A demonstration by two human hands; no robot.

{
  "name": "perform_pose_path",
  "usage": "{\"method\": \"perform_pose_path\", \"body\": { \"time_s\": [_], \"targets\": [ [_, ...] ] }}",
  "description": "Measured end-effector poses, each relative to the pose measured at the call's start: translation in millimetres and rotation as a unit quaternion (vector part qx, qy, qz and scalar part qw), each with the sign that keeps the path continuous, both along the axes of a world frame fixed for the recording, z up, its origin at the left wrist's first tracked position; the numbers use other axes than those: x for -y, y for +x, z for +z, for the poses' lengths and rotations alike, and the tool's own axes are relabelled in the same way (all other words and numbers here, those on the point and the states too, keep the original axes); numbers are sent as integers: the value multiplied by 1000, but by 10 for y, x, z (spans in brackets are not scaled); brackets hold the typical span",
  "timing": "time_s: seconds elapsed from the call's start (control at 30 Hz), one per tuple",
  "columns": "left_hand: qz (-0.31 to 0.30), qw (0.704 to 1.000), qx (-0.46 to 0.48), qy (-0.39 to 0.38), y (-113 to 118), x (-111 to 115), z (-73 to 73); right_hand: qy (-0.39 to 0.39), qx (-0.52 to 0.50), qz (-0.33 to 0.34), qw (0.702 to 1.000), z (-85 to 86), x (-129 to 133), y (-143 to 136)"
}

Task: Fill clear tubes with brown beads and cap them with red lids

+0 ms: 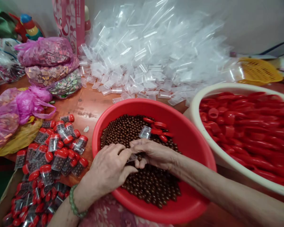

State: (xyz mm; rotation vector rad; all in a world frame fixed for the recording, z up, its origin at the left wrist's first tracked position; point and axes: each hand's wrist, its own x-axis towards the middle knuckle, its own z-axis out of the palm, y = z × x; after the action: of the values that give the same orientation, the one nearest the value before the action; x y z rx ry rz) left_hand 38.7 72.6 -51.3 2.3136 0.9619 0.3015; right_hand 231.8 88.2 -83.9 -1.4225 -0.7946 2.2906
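1. A small, clear plastic tube (132,158) was held where the bent fingers of the left hand (115,167) and right hand (153,153) met; which hand's grip was closed on it could not be told.
2. Glossy brown balls (151,186) were spread beneath, in a round red plastic basin (191,157).
3. Red plastic caps (160,125) and another clear tube (145,132) were lodged beyond the right hand.
4. Filled, red-capped containers (59,157) were heaped to the left.

The basin (203,157) is bright red, and the little balls (153,186) are dark brown. Beaded bracelet's (73,201) green, tub's (196,107) cream.
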Motion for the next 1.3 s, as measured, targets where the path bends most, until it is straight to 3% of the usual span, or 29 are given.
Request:
{"method": "perform_pose_path", "body": {
  "time_s": [0.2, 0.53, 0.67, 0.8, 0.9, 1.03, 1.13, 1.23, 1.3],
  "targets": [
    [80, 985, 143, -55, 31, -25, 35, 16, -63, -33, 997, 52, 62, -81],
    [128, 959, 223, -120, 164, 1, 77, 86, -73, -36, 993, 6, 137, -186],
    [137, 960, 232, -77, 153, -15, 74, 137, -28, -1, 990, 13, 115, -159],
    [108, 967, 228, -40, 63, -35, 61, 219, 45, 28, 974, 126, 108, -98],
    [98, 970, 220, -43, 11, -48, 61, 314, 118, 100, 937, 260, 163, -72],
    [116, 957, 244, -108, -17, -83, 115, 399, 224, 208, 864, 375, 211, 56],
    [135, 944, 261, -148, -23, -115, 158, 426, 345, 193, 814, 363, 146, 323],
    [143, 938, 273, -157, -17, -152, 162, 459, 502, 179, 711, 267, 5, 632],
    [140, 945, 254, -153, -11, -176, 142, 465, 544, 188, 672, 176, -94, 764]
  ]
}}
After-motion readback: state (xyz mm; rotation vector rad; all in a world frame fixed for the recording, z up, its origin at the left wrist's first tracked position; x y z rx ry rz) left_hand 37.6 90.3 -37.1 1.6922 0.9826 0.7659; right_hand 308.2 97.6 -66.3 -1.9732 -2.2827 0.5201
